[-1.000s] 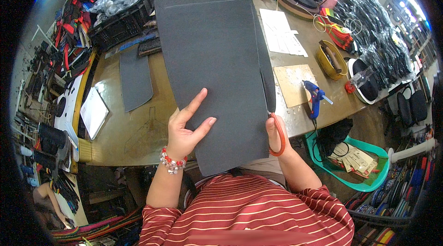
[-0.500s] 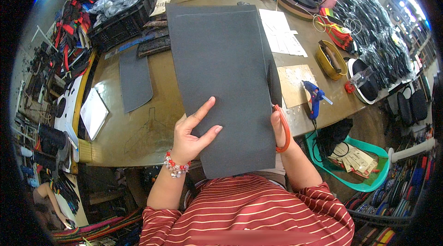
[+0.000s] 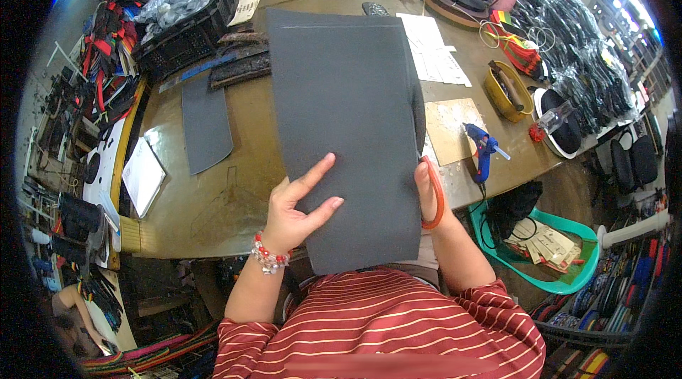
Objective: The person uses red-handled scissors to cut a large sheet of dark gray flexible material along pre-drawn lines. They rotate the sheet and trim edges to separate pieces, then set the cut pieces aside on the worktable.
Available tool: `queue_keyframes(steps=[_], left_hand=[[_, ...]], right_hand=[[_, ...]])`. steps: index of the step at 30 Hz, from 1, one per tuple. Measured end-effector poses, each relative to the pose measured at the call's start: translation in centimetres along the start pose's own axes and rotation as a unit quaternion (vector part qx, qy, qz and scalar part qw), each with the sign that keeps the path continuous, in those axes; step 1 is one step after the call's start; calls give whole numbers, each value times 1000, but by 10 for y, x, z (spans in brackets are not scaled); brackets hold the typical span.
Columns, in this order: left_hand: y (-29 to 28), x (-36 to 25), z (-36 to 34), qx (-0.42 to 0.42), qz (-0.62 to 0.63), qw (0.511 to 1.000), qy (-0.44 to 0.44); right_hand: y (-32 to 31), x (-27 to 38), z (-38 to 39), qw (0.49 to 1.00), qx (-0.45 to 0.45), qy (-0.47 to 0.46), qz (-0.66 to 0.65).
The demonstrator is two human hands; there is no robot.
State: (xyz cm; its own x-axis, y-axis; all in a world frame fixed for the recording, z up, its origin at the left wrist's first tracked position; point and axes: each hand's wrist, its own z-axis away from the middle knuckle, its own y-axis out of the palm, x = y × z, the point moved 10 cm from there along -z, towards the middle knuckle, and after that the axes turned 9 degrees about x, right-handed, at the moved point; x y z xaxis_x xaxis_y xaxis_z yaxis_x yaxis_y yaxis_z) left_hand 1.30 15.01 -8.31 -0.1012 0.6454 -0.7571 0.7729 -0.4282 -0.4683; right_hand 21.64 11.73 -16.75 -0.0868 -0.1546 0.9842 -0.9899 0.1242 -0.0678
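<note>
A large dark grey sheet (image 3: 344, 109), stiff and foam-like, is held up in front of me over the table's near edge. My left hand (image 3: 288, 219) grips its left edge, thumb and index finger spread over the face, the other fingers hidden behind. At the right edge, my right hand (image 3: 426, 198) has its thumb up beside the sheet and a red-orange loop handle of scissors (image 3: 438, 201) around it. The sheet hides the blades and the rest of that hand's fingers. A bent part of dark material shows behind the sheet's right side.
On the brown table (image 3: 185, 215) lie a smaller grey piece (image 3: 206, 123), white papers (image 3: 433, 49), a board (image 3: 447, 120) and a blue glue gun (image 3: 483, 152). A yellow tray (image 3: 492, 88) holds tools. A black crate (image 3: 186, 38) stands far left; a green chair (image 3: 568, 287) is right.
The sheet's far end has swung slightly to the right. Both hands keep nearly the same grip and place.
</note>
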Motion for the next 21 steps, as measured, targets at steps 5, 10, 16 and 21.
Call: queue_keyframes(steps=[5, 10, 16, 21], left_hand=[[8, 0, 1, 10, 30, 999, -7], [8, 2, 1, 10, 36, 999, -21], [6, 0, 1, 7, 22, 1000, -14], [4, -3, 1, 1, 8, 1000, -1]], right_hand=[[-19, -9, -8, 997, -55, -57, -12], [-17, -7, -9, 995, -70, -68, -13], [-17, 10, -5, 995, -67, -51, 60], [-11, 2, -7, 998, -46, -22, 44]])
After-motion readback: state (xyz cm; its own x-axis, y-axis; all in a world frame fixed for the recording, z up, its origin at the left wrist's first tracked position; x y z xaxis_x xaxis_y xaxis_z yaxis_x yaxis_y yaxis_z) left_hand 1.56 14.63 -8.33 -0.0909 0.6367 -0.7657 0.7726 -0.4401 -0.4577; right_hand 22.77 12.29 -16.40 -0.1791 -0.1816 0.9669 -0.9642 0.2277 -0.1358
